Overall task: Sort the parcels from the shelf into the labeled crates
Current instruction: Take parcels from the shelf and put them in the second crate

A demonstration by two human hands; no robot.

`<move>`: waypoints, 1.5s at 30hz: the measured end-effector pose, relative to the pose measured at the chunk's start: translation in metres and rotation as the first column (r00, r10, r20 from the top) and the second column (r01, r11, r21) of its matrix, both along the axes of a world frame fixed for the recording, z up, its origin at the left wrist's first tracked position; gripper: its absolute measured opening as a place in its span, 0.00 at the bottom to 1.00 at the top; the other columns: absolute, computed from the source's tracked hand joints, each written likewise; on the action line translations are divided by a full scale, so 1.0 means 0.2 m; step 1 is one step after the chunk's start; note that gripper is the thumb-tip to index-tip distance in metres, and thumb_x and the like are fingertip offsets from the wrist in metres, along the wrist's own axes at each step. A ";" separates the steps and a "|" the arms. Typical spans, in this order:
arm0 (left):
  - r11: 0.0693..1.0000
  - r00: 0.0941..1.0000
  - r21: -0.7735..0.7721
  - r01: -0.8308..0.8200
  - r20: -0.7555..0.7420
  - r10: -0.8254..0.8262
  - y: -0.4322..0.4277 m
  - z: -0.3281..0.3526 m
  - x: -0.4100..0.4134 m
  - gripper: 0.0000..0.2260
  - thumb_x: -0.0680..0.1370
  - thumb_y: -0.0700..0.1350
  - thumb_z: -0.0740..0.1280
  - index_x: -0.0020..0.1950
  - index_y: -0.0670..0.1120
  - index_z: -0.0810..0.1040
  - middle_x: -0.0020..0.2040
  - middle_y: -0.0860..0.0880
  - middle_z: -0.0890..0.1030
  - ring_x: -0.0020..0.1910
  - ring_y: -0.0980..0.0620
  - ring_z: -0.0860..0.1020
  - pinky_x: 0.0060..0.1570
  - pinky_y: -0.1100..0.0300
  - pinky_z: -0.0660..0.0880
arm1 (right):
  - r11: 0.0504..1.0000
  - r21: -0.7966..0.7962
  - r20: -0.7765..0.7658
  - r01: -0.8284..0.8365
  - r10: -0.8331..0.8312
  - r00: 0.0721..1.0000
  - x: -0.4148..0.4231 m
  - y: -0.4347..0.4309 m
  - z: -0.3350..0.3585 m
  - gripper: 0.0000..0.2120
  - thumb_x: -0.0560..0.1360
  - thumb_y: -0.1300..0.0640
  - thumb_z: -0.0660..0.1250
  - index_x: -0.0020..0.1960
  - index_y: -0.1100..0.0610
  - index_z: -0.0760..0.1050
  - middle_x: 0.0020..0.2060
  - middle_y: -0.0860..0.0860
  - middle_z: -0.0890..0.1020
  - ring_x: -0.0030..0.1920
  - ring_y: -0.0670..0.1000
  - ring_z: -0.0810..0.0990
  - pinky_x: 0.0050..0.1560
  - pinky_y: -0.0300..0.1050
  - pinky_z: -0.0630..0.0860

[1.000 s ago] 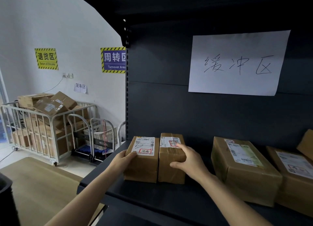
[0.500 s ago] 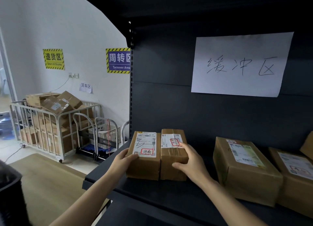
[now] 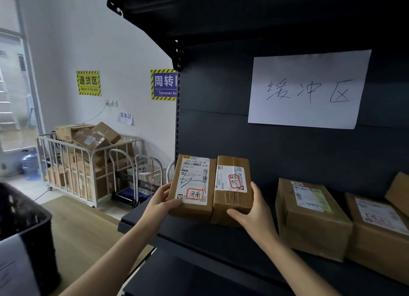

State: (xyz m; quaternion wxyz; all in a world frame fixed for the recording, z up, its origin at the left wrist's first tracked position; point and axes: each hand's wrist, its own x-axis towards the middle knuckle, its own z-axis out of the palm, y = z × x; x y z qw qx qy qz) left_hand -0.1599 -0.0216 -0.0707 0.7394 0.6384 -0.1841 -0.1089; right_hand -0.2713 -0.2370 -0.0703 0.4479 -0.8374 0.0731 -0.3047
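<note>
Clamping two small brown parcels together side by side, the person holds the pair tilted up at the front of the dark shelf [image 3: 199, 238]. The left hand [image 3: 162, 203] grips the outer edge of the left parcel [image 3: 192, 185], thumb on its label, and the right hand [image 3: 254, 211] wraps the outer side of the right parcel [image 3: 232, 191]. Whether their lower edges touch the shelf I cannot tell. Both bear what looks like the same red-boxed handwritten mark, so they probably go to one crate. Neither is in a crate yet. A black crate [image 3: 24, 224] stands low at the left, its contents hidden. On the shelf remain a large parcel [image 3: 309, 216], another parcel [image 3: 376, 231] beside it and a third parcel [image 3: 398, 189] at the right edge, so much of the sorting seems left.
</note>
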 end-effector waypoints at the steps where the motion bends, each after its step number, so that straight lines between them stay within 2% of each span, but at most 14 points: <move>1: 1.000 1.000 0.002 -0.003 0.002 0.003 0.01 0.00 -0.02 0.21 0.74 0.36 0.67 0.64 0.51 0.68 0.57 0.49 0.79 0.56 0.49 0.77 0.50 0.58 0.73 | 1.000 0.023 0.004 -0.014 0.014 1.000 -0.02 0.00 0.00 0.43 0.66 0.56 0.76 0.73 0.51 0.54 0.65 0.47 0.71 0.63 0.44 0.69 0.60 0.37 0.70; 3: 1.000 1.000 0.009 -0.012 0.007 0.012 0.03 -0.01 -0.07 0.22 0.74 0.36 0.66 0.65 0.51 0.68 0.58 0.49 0.79 0.58 0.49 0.76 0.52 0.58 0.72 | 0.998 0.057 0.021 -0.037 0.036 0.999 -0.06 0.01 0.01 0.42 0.66 0.55 0.76 0.72 0.51 0.56 0.61 0.45 0.73 0.59 0.42 0.71 0.54 0.32 0.70; 6: 1.000 1.000 0.019 -0.022 0.019 0.022 0.05 -0.01 -0.16 0.22 0.75 0.37 0.65 0.68 0.50 0.69 0.59 0.48 0.79 0.59 0.49 0.76 0.52 0.58 0.72 | 0.991 0.104 0.048 -0.080 0.075 0.996 -0.12 0.02 0.02 0.39 0.66 0.55 0.76 0.71 0.51 0.60 0.61 0.45 0.74 0.62 0.45 0.72 0.59 0.41 0.73; 10: 0.998 0.997 0.008 -0.065 0.037 0.065 0.12 0.00 -0.27 0.22 0.75 0.36 0.64 0.68 0.50 0.70 0.59 0.47 0.80 0.59 0.47 0.76 0.54 0.56 0.72 | 0.978 0.125 0.082 -0.165 0.156 0.984 -0.17 0.07 0.04 0.34 0.67 0.54 0.75 0.69 0.49 0.64 0.58 0.44 0.76 0.58 0.42 0.74 0.48 0.30 0.71; 14: 0.991 0.987 -0.002 -0.131 0.089 0.131 0.23 0.04 -0.39 0.20 0.75 0.37 0.65 0.64 0.53 0.73 0.56 0.49 0.82 0.57 0.49 0.77 0.52 0.57 0.72 | 0.954 0.161 0.103 -0.254 0.240 0.965 -0.20 0.15 0.04 0.34 0.66 0.52 0.75 0.68 0.47 0.64 0.55 0.39 0.76 0.56 0.39 0.75 0.44 0.31 0.72; 18: 0.972 0.966 -0.007 -0.236 0.107 0.235 0.39 0.06 -0.51 0.17 0.75 0.36 0.64 0.55 0.57 0.76 0.53 0.50 0.83 0.56 0.50 0.78 0.56 0.56 0.73 | 0.916 0.185 0.132 -0.356 0.336 0.933 -0.20 0.28 0.04 0.33 0.67 0.52 0.75 0.67 0.46 0.65 0.54 0.40 0.77 0.55 0.41 0.76 0.46 0.34 0.74; 22: 0.946 0.940 -0.009 -0.324 0.105 0.323 0.58 0.05 -0.59 0.18 0.75 0.36 0.64 0.61 0.53 0.74 0.53 0.50 0.83 0.55 0.51 0.79 0.49 0.61 0.74 | 0.863 0.210 0.155 -0.459 0.434 0.887 -0.18 0.48 0.03 0.30 0.69 0.53 0.73 0.67 0.44 0.64 0.54 0.38 0.77 0.52 0.35 0.76 0.41 0.31 0.74; 24: 0.927 0.921 -0.011 -0.375 0.107 0.374 0.68 0.06 -0.61 0.18 0.75 0.35 0.63 0.63 0.50 0.74 0.53 0.49 0.83 0.54 0.51 0.80 0.48 0.61 0.74 | 0.837 0.220 0.172 -0.501 0.472 0.865 -0.15 0.58 0.03 0.29 0.70 0.53 0.72 0.66 0.45 0.65 0.54 0.39 0.78 0.52 0.36 0.77 0.43 0.32 0.74; 29: 0.886 0.882 -0.013 -0.463 0.090 0.462 0.91 0.05 -0.65 0.17 0.75 0.34 0.62 0.56 0.54 0.75 0.52 0.50 0.83 0.51 0.54 0.81 0.44 0.65 0.76 | 0.753 0.247 0.153 -0.609 0.591 0.792 -0.05 0.81 0.02 0.20 0.70 0.54 0.72 0.58 0.44 0.70 0.52 0.42 0.81 0.53 0.41 0.79 0.49 0.36 0.76; 32: 0.854 0.852 -0.001 -0.521 0.066 0.520 1.07 0.03 -0.66 0.19 0.75 0.36 0.63 0.63 0.52 0.73 0.55 0.48 0.82 0.56 0.51 0.78 0.51 0.60 0.74 | 0.710 0.251 0.130 -0.658 0.649 0.750 0.03 0.97 0.01 0.22 0.69 0.53 0.72 0.61 0.46 0.71 0.52 0.44 0.82 0.54 0.44 0.80 0.53 0.42 0.76; 34: 0.832 0.831 0.003 -0.555 0.045 0.554 1.18 0.02 -0.64 0.20 0.75 0.36 0.63 0.66 0.50 0.70 0.57 0.47 0.81 0.58 0.48 0.77 0.56 0.57 0.73 | 0.691 0.251 0.127 -0.678 0.671 0.731 0.08 1.08 0.00 0.22 0.68 0.52 0.72 0.60 0.45 0.71 0.51 0.43 0.82 0.52 0.41 0.80 0.46 0.34 0.76; 36: 0.813 0.813 0.002 -0.582 0.032 0.581 1.30 0.01 -0.61 0.21 0.75 0.36 0.62 0.67 0.49 0.70 0.57 0.46 0.80 0.58 0.48 0.77 0.57 0.55 0.73 | 0.679 0.247 0.123 -0.692 0.686 0.717 0.15 1.21 0.00 0.22 0.68 0.52 0.72 0.60 0.44 0.70 0.51 0.42 0.82 0.50 0.38 0.80 0.41 0.30 0.75; 40: 0.778 0.778 -0.007 -0.628 0.012 0.628 1.55 0.01 -0.50 0.20 0.75 0.35 0.62 0.66 0.48 0.71 0.57 0.46 0.80 0.58 0.47 0.77 0.61 0.53 0.72 | 0.667 0.212 0.109 -0.714 0.710 0.696 0.29 1.46 0.00 0.19 0.70 0.54 0.72 0.57 0.41 0.71 0.51 0.40 0.81 0.50 0.37 0.79 0.45 0.33 0.72; 45: 0.762 0.762 -0.020 -0.647 0.016 0.647 1.85 0.02 -0.32 0.19 0.75 0.35 0.62 0.65 0.47 0.71 0.57 0.45 0.80 0.57 0.47 0.77 0.61 0.52 0.72 | 0.655 0.209 0.110 -0.726 0.722 0.683 0.50 1.77 0.02 0.18 0.70 0.53 0.72 0.57 0.41 0.71 0.50 0.41 0.82 0.49 0.35 0.79 0.46 0.34 0.73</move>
